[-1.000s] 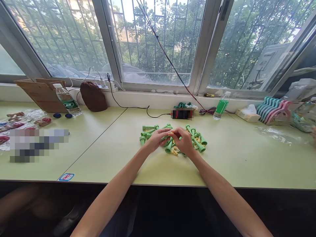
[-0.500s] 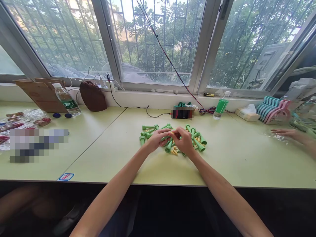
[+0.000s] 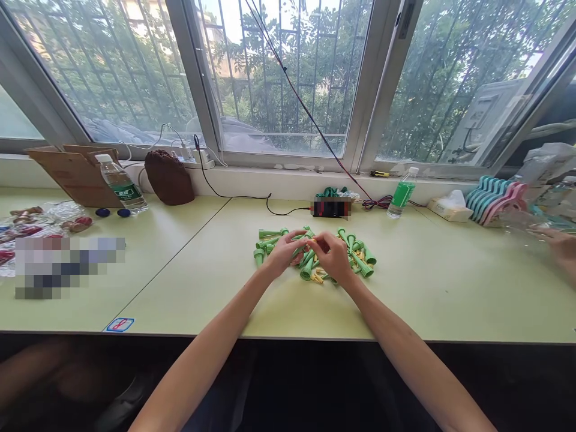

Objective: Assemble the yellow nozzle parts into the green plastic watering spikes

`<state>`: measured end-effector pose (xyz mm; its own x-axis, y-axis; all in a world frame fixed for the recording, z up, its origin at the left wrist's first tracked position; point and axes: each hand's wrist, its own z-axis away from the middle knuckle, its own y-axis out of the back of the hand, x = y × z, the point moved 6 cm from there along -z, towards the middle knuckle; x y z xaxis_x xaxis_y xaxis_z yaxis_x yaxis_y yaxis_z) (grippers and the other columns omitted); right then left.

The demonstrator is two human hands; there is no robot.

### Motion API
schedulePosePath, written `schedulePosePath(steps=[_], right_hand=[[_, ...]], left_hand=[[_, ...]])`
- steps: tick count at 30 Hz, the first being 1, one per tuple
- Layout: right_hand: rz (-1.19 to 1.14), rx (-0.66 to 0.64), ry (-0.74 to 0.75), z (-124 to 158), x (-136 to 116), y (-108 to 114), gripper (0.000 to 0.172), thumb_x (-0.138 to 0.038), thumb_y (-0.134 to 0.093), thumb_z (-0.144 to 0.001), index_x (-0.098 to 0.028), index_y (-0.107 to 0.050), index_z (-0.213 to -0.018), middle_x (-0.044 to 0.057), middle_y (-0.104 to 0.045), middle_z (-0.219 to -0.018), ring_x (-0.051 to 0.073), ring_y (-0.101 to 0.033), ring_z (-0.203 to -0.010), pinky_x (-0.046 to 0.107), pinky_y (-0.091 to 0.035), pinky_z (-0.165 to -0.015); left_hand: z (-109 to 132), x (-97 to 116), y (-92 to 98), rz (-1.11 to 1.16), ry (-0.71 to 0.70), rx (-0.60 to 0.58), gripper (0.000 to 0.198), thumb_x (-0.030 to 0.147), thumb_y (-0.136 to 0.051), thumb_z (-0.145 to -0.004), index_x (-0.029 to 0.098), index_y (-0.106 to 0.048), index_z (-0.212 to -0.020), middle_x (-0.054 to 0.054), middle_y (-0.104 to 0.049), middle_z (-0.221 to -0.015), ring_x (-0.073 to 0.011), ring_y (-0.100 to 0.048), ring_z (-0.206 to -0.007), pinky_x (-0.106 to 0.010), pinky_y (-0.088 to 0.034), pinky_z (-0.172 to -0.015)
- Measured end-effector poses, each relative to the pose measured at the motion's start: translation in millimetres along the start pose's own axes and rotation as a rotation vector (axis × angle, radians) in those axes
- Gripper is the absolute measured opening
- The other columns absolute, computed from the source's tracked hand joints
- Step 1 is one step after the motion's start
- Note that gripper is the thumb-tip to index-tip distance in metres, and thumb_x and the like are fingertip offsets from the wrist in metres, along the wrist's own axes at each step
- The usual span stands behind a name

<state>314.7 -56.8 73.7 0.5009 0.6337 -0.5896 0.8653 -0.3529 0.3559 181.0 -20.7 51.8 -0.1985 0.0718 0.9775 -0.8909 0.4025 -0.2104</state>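
Note:
Both my hands meet over a heap of green plastic cones (image 3: 306,270), long and tapered with a wide capped or open end. My left hand (image 3: 283,252) is closed around a green cone (image 3: 297,251), mostly hidden by the fingers. At its tip, my right hand (image 3: 333,255) pinches a small yellow plastic piece (image 3: 310,241), touching or nearly touching the cone. More small yellow pieces (image 3: 317,278) lie scattered among the cones, under and beside my hands.
Behind the heap are a black box (image 3: 330,207) with a cable and a green-labelled bottle (image 3: 401,193). A tissue pack (image 3: 450,207) and small hangers (image 3: 495,201) stand right, near another person's hand (image 3: 560,243). Wrapped items (image 3: 40,225) and another bottle (image 3: 121,185) are left.
My hands stay joined over the heap, with only slight finger movement. The other person's hand at the right has drawn back rightward with the clear plastic.

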Motion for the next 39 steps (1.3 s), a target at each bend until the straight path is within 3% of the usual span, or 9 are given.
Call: schedulePosePath(steps=[5, 14, 19, 23, 31, 39], right_hand=[[-0.046, -0.041, -0.053, 0, 3, -2, 0.02, -0.038, -0.056, -0.092, -0.019, -0.061, -0.087, 0.001, -0.066, -0.071, 0.013, -0.055, -0.058, 0.026, -0.044, -0.061], [-0.107, -0.029, -0.13, -2, 10, -2, 0.024, -0.04, -0.052, -0.093, -0.019, -0.063, -0.094, 0.005, -0.069, -0.08, 0.017, -0.062, -0.066, 0.028, -0.049, -0.061], [-0.279, -0.015, -0.261, -1, 25, -6, 0.03, -0.048, -0.053, -0.091, -0.02, -0.059, -0.097, 0.003, -0.065, -0.076, 0.013, -0.056, -0.049, 0.026, -0.044, -0.045], [-0.375, -0.025, -0.341, -1, 35, -9, 0.034, -0.054, -0.054, -0.087, -0.02, -0.056, -0.089, 0.003, -0.064, -0.077, 0.013, -0.055, -0.045, 0.026, -0.042, -0.04], [-0.575, -0.033, -0.465, -1, 42, -15, 0.034, -0.052, -0.066, -0.077, -0.02, -0.055, -0.08, -0.001, -0.061, -0.064, 0.013, -0.054, -0.044, 0.027, -0.046, -0.04], [-0.564, -0.055, -0.477, 0, 45, -16, 0.033, -0.051, -0.066, -0.078, -0.02, -0.055, -0.078, -0.002, -0.058, -0.057, 0.014, -0.054, -0.046, 0.028, -0.05, -0.045]], left_hand=[[0, 6, 2.8, -0.042, -0.1, 0.018, 0.054, 0.042, -0.075, -0.073, 0.019, -0.055, -0.118, 0.004, -0.057, -0.067, -0.004, -0.041, -0.041, -0.019, -0.029, -0.039], [5, 15, 0.1, -0.216, -0.259, 0.051, 0.052, 0.045, -0.071, -0.076, 0.023, -0.054, -0.12, 0.003, -0.059, -0.071, -0.0044, -0.045, -0.044, -0.018, -0.038, -0.042], [7, 18, -3.6, -0.246, -0.29, 0.056, 0.051, 0.044, -0.073, -0.074, 0.023, -0.053, -0.116, 0.003, -0.057, -0.073, -0.0058, -0.05, -0.046, -0.017, -0.035, -0.041], [9, 22, -5.6, -0.297, -0.3, 0.077, 0.048, 0.042, -0.074, -0.073, 0.023, -0.054, -0.113, 0.004, -0.054, -0.075, -0.0042, -0.048, -0.046, -0.017, -0.037, -0.043], [10, 21, -6.6, -0.396, -0.332, 0.051, 0.043, 0.041, -0.07, -0.077, 0.022, -0.056, -0.114, 0.001, -0.057, -0.078, -0.0054, -0.048, -0.048, -0.017, -0.036, -0.045], [9, 19, -5.7, -0.407, -0.355, 0.067, 0.043, 0.04, -0.072, -0.076, 0.022, -0.058, -0.113, 0.0, -0.06, -0.076, -0.0054, -0.048, -0.047, -0.018, -0.033, -0.044]])
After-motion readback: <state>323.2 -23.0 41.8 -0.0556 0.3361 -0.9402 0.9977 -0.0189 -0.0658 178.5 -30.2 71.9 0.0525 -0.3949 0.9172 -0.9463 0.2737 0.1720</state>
